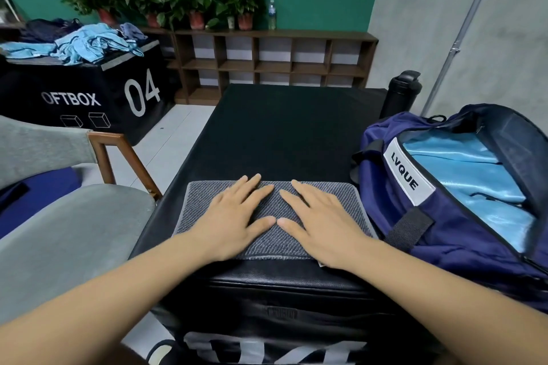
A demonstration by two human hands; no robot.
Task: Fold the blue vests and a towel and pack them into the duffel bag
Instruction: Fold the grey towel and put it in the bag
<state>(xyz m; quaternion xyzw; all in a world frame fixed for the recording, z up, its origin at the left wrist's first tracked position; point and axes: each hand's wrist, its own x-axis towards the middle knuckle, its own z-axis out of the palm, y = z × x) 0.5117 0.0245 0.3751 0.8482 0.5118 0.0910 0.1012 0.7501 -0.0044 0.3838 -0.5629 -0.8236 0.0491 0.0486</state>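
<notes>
Hands (234, 216) (324, 221) flat on towel (274, 241), LVQUE duffel bag (444, 234)

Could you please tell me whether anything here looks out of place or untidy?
Only the vests on the far left box: they lie in a crumpled, unfolded heap. The towel under the left hand and right hand lies square.

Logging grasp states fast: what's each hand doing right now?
Left hand: open, flat on the folded gray towel.
Right hand: open, flat on the same towel.
</notes>
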